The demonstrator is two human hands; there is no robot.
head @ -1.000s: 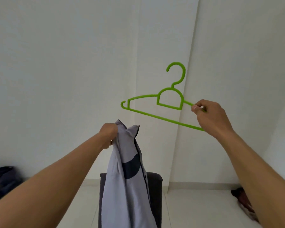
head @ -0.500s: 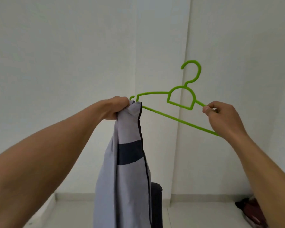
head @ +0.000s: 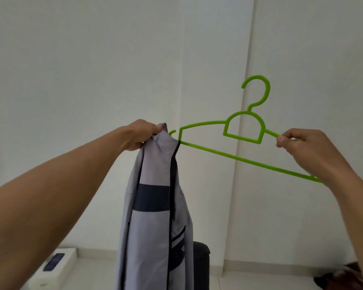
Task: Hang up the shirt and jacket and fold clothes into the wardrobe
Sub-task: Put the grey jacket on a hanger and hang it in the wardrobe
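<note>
A pale grey jacket with a dark band and dark trim hangs straight down at the centre. My left hand grips its collar from above. A bright green plastic hanger is held up to the right, hook upward. My right hand pinches the hanger's right shoulder arm. The hanger's left tip touches or slips behind the jacket's collar edge.
White walls fill the background, with a corner line at the right. A dark chair back stands behind the jacket. A white box with a dark phone on it lies on the floor at the left. Dark reddish clothing lies at the lower right.
My left hand lifted the jacket from chest height up to the hanger's left tip. The right hand and hanger shifted right, and the view tilted so the white box appeared.
</note>
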